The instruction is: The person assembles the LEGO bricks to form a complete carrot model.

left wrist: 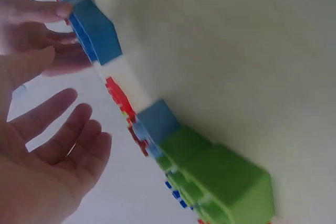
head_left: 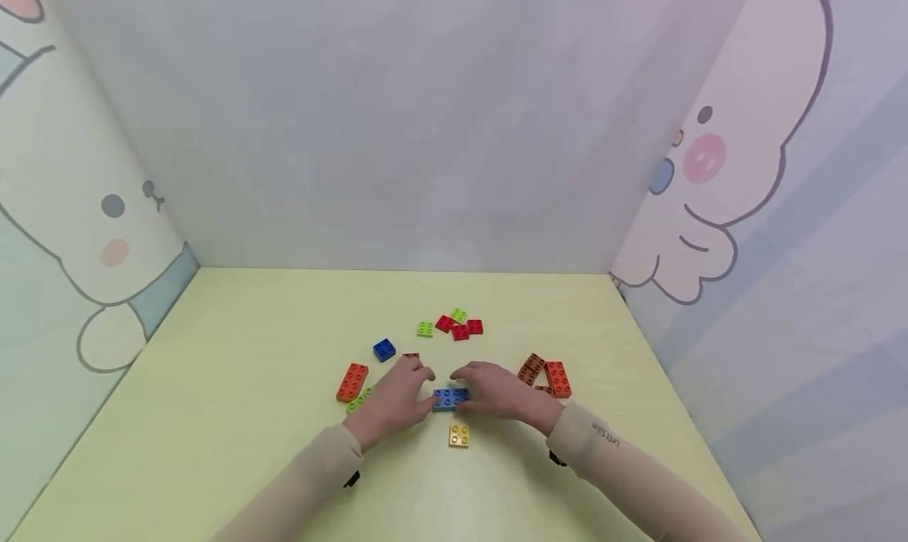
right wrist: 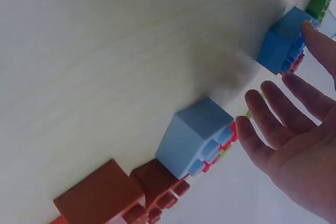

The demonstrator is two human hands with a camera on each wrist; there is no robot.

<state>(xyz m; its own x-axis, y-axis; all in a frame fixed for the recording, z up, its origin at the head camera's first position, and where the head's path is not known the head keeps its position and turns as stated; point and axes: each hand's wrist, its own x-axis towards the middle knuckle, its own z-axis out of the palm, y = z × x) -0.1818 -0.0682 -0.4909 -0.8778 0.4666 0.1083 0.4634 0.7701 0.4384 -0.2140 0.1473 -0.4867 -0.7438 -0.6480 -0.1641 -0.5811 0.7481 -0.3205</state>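
A blue eight-stud toy brick [head_left: 449, 399] lies on the table between the two hands. My left hand [head_left: 399, 392] is at its left end, thumb tip right at the brick's edge and the fingers loosely bent past its far side. From the other side my right hand [head_left: 496, 390] reaches over the right end, its thumb overlapping the brick and its fingers stretched out beyond it. In the right wrist view the fingers [right wrist: 286, 111] are spread apart. A yellow four-stud brick [head_left: 459, 436] sits just in front of the blue one.
Left of the hands are an orange-red brick [head_left: 352, 382], lime bricks [head_left: 358, 400] and a dark blue brick [head_left: 385, 350]. Brown bricks [head_left: 530, 369] and another orange-red brick [head_left: 558, 379] lie right. Red bricks [head_left: 461, 332] and lime ones are farther back, before the wall [head_left: 397, 172].
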